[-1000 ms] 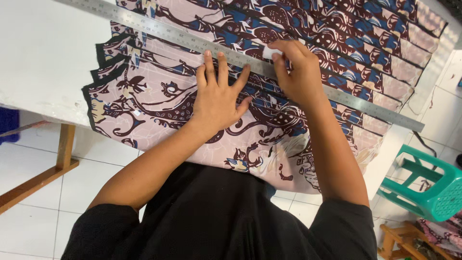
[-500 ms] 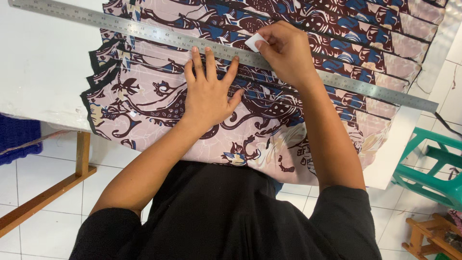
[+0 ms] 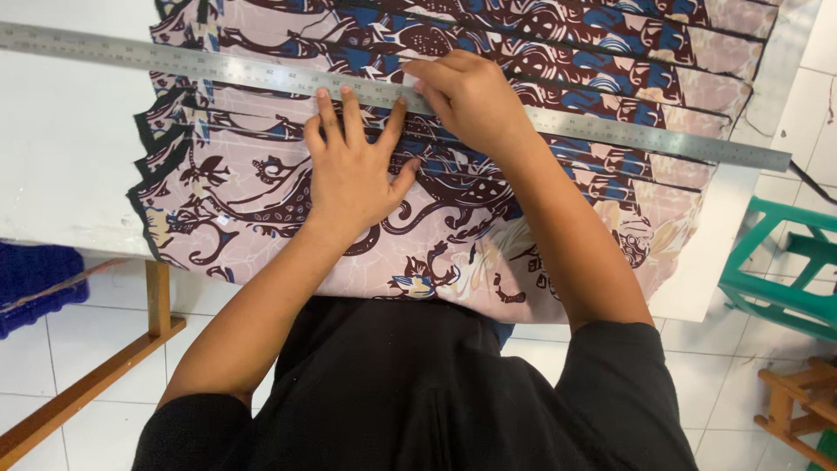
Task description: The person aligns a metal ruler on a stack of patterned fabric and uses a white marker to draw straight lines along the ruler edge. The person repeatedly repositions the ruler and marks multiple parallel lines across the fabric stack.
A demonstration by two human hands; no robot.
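Fabric [image 3: 261,187], patterned and stacked on the white table [image 3: 61,157], lies pinned under the flat, spread left hand [image 3: 353,174], steadying the steel ruler [image 3: 174,63] at its fingertips while the right hand [image 3: 471,100] pinches something small and white against that edge.

Two hands are seen, a left hand [image 3: 353,170] and a right hand [image 3: 466,96], both laid by one long metal ruler [image 3: 218,71]. One patterned cloth [image 3: 540,52] is spread under the ruler on one white counter [image 3: 61,157]. One green stool [image 3: 785,262] and one wooden stool [image 3: 798,406] are found right of the ruler's end.
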